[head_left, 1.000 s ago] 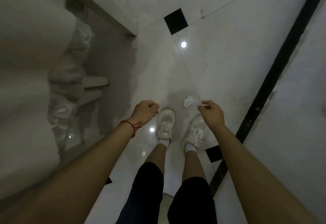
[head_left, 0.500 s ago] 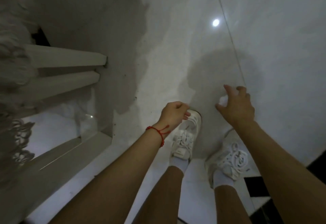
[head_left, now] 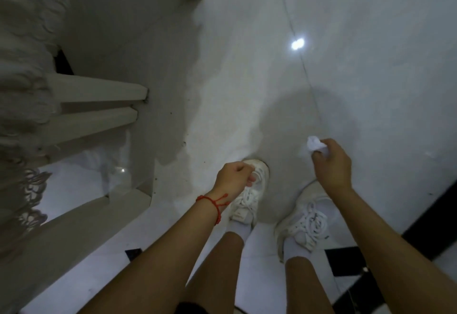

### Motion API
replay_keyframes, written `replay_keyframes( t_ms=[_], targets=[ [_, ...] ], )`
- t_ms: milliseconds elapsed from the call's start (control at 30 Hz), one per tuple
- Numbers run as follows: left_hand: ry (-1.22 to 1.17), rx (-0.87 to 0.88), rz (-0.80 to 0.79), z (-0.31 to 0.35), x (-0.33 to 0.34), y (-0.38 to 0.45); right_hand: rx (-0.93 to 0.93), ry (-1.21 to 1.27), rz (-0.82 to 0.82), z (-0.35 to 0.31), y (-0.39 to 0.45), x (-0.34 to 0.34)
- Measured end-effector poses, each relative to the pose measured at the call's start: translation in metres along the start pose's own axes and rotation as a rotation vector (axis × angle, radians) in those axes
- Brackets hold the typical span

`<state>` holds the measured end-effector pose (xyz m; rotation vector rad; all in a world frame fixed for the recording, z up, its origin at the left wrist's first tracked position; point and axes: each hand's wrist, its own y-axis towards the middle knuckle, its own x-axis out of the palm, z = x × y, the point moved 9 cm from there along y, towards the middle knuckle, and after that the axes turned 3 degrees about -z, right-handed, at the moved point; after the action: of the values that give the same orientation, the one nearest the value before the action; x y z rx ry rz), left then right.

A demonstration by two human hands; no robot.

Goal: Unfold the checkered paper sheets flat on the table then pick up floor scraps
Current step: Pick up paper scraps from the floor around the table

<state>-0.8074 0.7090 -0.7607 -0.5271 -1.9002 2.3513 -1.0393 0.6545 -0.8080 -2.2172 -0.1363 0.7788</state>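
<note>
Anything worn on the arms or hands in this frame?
Both forearms are bare, no sleeves or gloves in view. The left hand has a red string bracelet at the wrist, knotted with loose ends. The right hand and its wrist wear nothing visible.

Glossy white floor tiles (head_left: 371, 79) — pale furniture legs (head_left: 96, 88) left.
</note>
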Motion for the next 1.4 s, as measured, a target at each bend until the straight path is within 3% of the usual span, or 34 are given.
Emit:
replay_keyframes(
  t_ms=[167, 367, 600, 867, 1100, 1400],
  targets=[
    [0.14, 0.155, -0.016, 0.055, -0.002, -0.069, 0.004, 0.191, 0.028, -0.04, -0.052, -0.071],
    [0.143, 0.289, 0.008, 0.131, -0.033, -0.176, 0.04, 0.24, 0.082, -0.095, -0.118, -0.178],
    [0.128, 0.346, 0.039, 0.181, -0.061, -0.32, 0.042, 0.337, 0.137, -0.169, -0.217, -0.285],
    [0.043, 0.448, 0.029, 0.23, -0.072, -0.451, 0.098, 0.468, 0.184, -0.212, -0.309, -0.36],
    [0.011, 0.412, 0.07, 0.247, -0.099, -0.483, 0.194, 0.545, 0.203, -0.243, -0.313, -0.401],
    [-0.034, 0.285, 0.087, 0.312, -0.138, -0.446, 0.193, 0.521, 0.217, -0.309, -0.242, -0.485]
  ],
)
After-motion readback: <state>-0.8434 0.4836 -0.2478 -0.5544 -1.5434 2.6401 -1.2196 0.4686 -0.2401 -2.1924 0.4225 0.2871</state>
